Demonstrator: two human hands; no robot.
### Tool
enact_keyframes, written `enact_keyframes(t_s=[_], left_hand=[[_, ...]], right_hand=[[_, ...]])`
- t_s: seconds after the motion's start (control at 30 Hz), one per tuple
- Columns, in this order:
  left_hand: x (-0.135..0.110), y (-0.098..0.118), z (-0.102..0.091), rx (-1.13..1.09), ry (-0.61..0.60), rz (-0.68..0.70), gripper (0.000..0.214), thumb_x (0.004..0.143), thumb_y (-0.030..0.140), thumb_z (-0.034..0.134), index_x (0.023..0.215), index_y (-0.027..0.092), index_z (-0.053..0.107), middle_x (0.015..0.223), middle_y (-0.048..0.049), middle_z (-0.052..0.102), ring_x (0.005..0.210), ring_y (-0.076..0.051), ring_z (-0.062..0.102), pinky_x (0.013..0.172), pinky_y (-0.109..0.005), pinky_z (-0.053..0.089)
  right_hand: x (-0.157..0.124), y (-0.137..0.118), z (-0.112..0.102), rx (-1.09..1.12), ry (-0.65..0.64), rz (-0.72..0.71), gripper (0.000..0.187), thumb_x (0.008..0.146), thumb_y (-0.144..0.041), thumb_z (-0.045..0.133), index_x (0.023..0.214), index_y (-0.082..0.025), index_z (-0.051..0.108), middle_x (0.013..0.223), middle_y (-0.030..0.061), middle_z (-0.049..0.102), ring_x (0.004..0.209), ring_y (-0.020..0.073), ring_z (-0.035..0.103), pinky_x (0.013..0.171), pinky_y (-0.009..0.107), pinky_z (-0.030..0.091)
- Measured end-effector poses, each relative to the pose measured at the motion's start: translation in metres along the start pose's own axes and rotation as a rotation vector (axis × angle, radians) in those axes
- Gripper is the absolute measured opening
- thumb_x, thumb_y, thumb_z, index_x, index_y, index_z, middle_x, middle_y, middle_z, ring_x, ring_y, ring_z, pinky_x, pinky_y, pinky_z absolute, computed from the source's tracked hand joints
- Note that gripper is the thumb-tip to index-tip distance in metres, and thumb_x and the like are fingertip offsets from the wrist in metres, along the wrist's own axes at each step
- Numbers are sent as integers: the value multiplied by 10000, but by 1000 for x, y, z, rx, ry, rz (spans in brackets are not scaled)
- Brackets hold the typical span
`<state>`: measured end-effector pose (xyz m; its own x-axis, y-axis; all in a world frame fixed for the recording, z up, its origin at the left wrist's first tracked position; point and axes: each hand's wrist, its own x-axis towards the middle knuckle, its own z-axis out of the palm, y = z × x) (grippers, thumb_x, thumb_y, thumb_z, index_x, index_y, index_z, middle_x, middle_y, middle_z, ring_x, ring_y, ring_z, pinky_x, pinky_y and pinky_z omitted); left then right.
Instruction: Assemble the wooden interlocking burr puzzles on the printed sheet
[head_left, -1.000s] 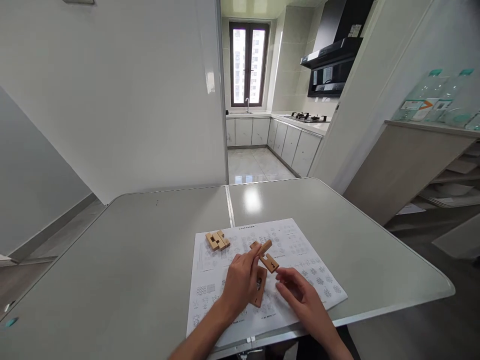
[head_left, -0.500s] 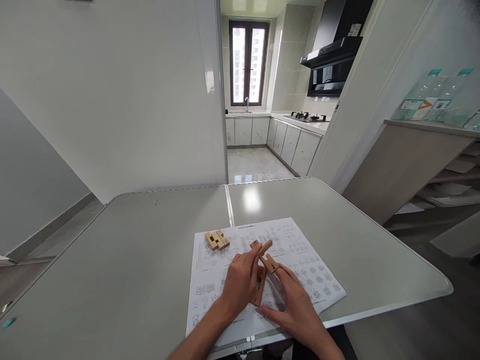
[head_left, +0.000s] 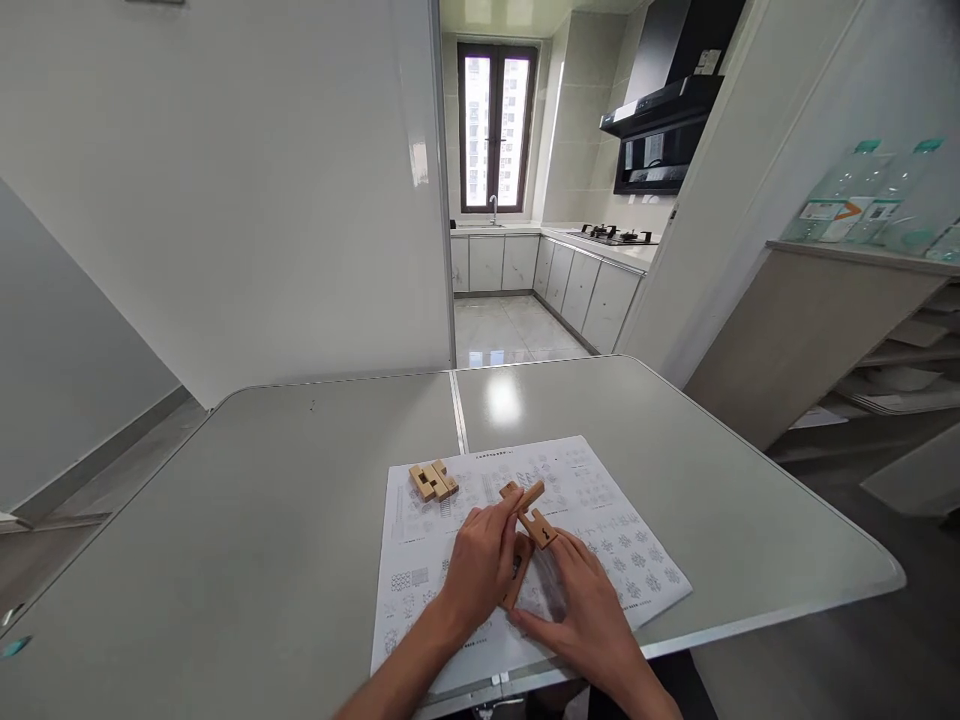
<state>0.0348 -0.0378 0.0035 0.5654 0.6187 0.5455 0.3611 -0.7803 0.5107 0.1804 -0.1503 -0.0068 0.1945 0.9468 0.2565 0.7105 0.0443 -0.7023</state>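
On a printed paper sheet (head_left: 420, 620), my left hand (head_left: 476, 565) pinches several wooden burr puzzle pieces crossed together, one of them a bar (head_left: 531, 495) at its fingertips. A notched puzzle piece (head_left: 541, 530) with a dark mark juts out toward my right hand (head_left: 585, 590), whose fingertips hold its end. The right thumb is stretched out low, near the bottom of another wooden piece (head_left: 517, 575) standing between the hands. My left fingers hide part of the pieces. Farther up the sheet, a group of notched wooden pieces (head_left: 433, 481) lies side by side.
A grey-green table (head_left: 262, 540) with a metal seam (head_left: 458, 410) bears the sheet. At its left edge lies a small teal object (head_left: 16, 647). Plastic bottles (head_left: 847, 195) stand on a shelf unit (head_left: 832, 330) to the right. Beyond a doorway is a kitchen.
My right hand and its thumb have shifted very slightly. The wooden pieces keep almost the same pose, and the left hand stays put.
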Motion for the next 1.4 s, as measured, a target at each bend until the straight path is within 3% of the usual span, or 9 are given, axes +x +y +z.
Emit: enact_keyframes(t_s=[0.27,0.5,0.67,0.87,1.07,1.23,1.4], left_hand=[[1,1,-1,6,-5,-16,411,1081,194,390,1480,234,480,1231,-85,747,928,-203,720,861,-382,581],[2,3,-1,7,6,-27,390,1084,205,383,1456,245,495,1239,-77,746,911,-202,717,839,-372,579],[2,5,-6,-37,14,-39,389,1095,228,387,1472,255,479,1153,-66,763,907,-201,714,850,-369,578],[2,6,-10,-86,44,12,365,1097,232,400,1448,256,495,1117,-49,753,932,-198,707,849,-366,577],[5,9,-12,-115,-58,164,362,1081,156,396,1410,255,510,1127,-53,740,964,-198,700,834,-357,559],[5,10,-11,-13,-136,255,367,1074,127,404,1409,236,506,1018,-49,720,873,-190,668,772,-337,543],[5,10,-12,0,-181,268,418,1065,101,403,1447,250,484,1063,-55,705,908,-191,654,794,-345,545]], right_hand=[[1,2,15,-90,55,32,882,628,-444,902,1408,-284,523,1388,123,622,1354,433,508,1103,587,415],[0,-4,13,-27,90,24,671,737,-354,836,1339,-305,543,1255,85,659,1208,373,597,1024,547,488],[-2,-5,6,141,215,100,582,810,-427,794,1324,-286,560,1323,98,635,1239,352,592,1038,506,511],[-3,0,-3,530,419,401,623,826,-545,768,1348,-261,579,1409,110,619,1201,336,637,1015,484,537],[1,3,-8,833,440,439,604,840,-569,753,1334,-252,611,1424,113,633,1304,337,597,1072,481,515],[0,5,-11,890,397,419,534,905,-573,685,1341,-270,621,1443,102,625,1323,338,585,1104,503,485],[-1,7,-11,899,367,424,508,926,-579,658,1341,-288,618,1456,82,615,1284,318,605,1077,474,502]])
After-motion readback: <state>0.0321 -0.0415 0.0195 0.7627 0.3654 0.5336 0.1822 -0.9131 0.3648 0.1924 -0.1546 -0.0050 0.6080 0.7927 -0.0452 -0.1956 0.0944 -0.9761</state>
